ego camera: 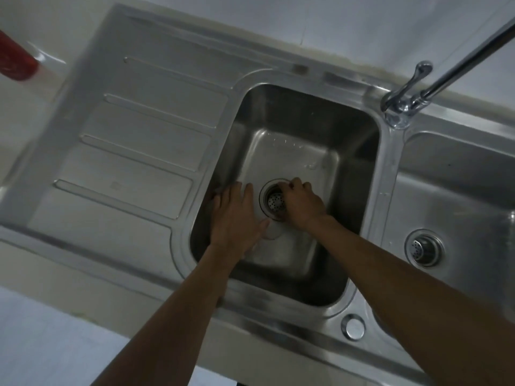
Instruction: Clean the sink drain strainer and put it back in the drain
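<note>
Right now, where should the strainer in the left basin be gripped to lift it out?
Grip the strainer by its rim or any centre post, from straight above: it sits recessed in the drain, so its sides are unreachable. The right hand is already at its right edge.

The strainer (276, 202) sits in the drain (263, 196) of the left basin (289, 129); a draining board (139, 151) lies left, a second basin (457, 190) right, the tap (401, 104) between them at the far rim
</note>
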Tool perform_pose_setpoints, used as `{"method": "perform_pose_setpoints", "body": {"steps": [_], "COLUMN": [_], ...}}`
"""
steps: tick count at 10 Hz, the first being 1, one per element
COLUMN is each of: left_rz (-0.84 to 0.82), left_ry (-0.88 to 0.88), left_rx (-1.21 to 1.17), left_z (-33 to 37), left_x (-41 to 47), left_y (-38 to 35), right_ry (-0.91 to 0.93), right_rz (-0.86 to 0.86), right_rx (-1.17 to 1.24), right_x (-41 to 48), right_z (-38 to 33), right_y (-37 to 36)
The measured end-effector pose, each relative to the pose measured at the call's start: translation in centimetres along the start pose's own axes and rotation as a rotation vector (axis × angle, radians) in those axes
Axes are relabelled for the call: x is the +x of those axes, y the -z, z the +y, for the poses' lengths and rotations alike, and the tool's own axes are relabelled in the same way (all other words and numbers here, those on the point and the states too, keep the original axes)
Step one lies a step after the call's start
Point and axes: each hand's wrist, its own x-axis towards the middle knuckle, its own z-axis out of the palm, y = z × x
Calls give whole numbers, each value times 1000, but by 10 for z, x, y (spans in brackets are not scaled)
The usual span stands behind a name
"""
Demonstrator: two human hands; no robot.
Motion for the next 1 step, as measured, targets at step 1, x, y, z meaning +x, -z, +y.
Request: {"method": "perform_pose_setpoints", "body": {"steps": [1], "left_rz": [-10], "left_ry": [13], "left_rx": [-14], "left_z": [12], "left_x": [-6], "left_y": [10], "right_ry": [27], "right_rz": [95], "right_rx": [-28], "right_x": [-16], "right_z": [1], "right_y": [12]}}
